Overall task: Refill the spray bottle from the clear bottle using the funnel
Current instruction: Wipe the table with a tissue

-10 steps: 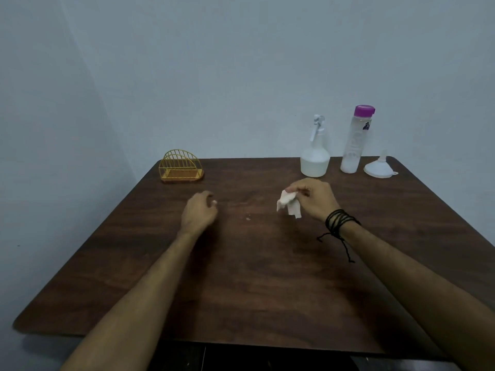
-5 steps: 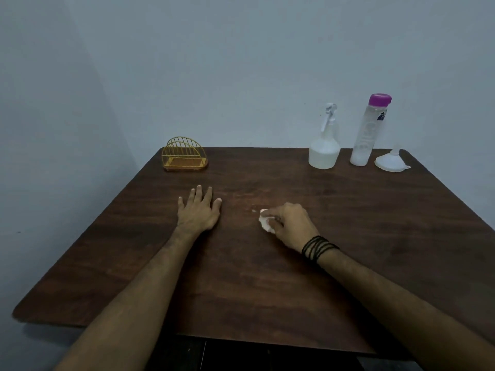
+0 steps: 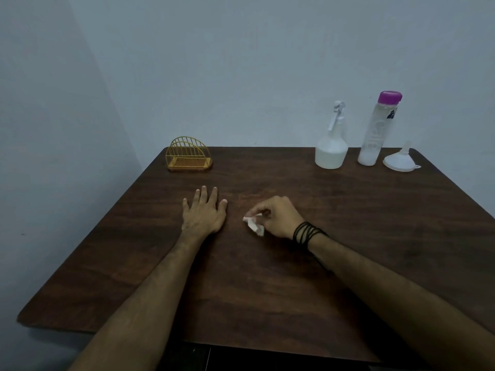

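A white spray bottle (image 3: 331, 148) stands at the table's far right, its trigger head on. Right of it stands the tall clear bottle (image 3: 376, 132) with a purple cap. A white funnel (image 3: 399, 161) lies mouth-down beside that, near the corner. My right hand (image 3: 276, 216), with black cords at the wrist, is closed on a crumpled white tissue (image 3: 254, 225) that touches the tabletop mid-table. My left hand (image 3: 205, 210) lies flat on the wood with fingers spread, holding nothing. Both hands are well in front of the bottles.
The dark wooden table (image 3: 267, 277) has rounded corners and is pushed against a pale wall. A yellow wire holder (image 3: 188, 154) sits at the far left. The near table edge lies just below my forearms.
My right hand has carried the tissue down and left from in front of the spray bottle onto the tabletop. My left hand has opened from a loose fist to lying flat.
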Demonstrator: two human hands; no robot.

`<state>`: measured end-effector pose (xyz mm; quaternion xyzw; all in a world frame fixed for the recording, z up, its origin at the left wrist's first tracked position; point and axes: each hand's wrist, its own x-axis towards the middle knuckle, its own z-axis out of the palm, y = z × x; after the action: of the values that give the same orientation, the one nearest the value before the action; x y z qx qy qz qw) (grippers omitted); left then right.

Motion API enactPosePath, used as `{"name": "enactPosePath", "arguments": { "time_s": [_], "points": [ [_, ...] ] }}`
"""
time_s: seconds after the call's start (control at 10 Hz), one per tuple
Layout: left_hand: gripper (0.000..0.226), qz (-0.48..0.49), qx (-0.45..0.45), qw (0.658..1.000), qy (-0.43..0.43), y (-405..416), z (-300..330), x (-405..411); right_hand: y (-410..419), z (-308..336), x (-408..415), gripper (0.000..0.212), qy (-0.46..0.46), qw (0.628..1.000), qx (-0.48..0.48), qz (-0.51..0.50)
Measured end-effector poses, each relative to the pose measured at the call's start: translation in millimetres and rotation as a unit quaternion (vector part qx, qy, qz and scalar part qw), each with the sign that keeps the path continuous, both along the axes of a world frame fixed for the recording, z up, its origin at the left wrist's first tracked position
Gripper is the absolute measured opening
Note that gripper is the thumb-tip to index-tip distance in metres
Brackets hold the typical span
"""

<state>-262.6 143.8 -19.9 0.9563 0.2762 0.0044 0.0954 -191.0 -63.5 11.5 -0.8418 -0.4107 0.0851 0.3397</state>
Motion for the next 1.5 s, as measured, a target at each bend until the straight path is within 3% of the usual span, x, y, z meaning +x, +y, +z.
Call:
{"name": "enactPosePath", "arguments": {
  "time_s": [0.1,0.2,0.3,0.4,0.6,0.7,0.9,1.1,1.2,1.3,1.5],
  "points": [
    [0.066,-0.002,0.001,1.0,0.0,1,0,-1,8,7,7,0.019,0.265,0.95,0.141,-0.08],
    [0.067,-0.003,0.0,1.0,0.001,1,1,-1,5,-4,29,0.015,0.079,0.976,0.114,-0.167],
    [0.067,-0.004,-0.001,1.0,0.0,1,0,-1,2,-18,34,0.013,-0.214,0.973,-0.025,-0.085],
    [0.067,-0.004,0.0,1.0,-0.002,2,-1,-1,6,-16,26,0.025,-0.253,0.963,-0.091,-0.031],
    [0.066,0.001,0.006,1.0,-0.004,0,-2,1,-4,-14,-2,0.024,-0.203,0.977,-0.03,0.049],
    [0.067,-0.001,0.005,1.0,-0.003,0,-2,0,6,-17,18,0.03,-0.209,0.977,-0.038,0.028],
    [0.066,-0.001,0.003,1.0,-0.009,-2,-1,-1,14,-14,50,0.019,-0.21,0.972,-0.086,-0.068],
    [0.066,0.001,0.009,1.0,-0.01,1,-3,0,14,-15,-7,0.013,-0.163,0.985,0.008,0.049],
    [0.066,0.0,0.01,1.0,-0.011,0,-2,-1,21,-15,8,0.009,0.019,0.993,0.102,-0.052],
    [0.066,0.003,0.007,1.0,-0.013,0,-2,0,17,-16,29,0.031,0.165,0.957,0.182,-0.151],
    [0.066,0.0,0.004,1.0,-0.014,1,-3,-2,0,-19,32,0.026,-0.114,0.986,0.077,-0.09]
  ]
}}
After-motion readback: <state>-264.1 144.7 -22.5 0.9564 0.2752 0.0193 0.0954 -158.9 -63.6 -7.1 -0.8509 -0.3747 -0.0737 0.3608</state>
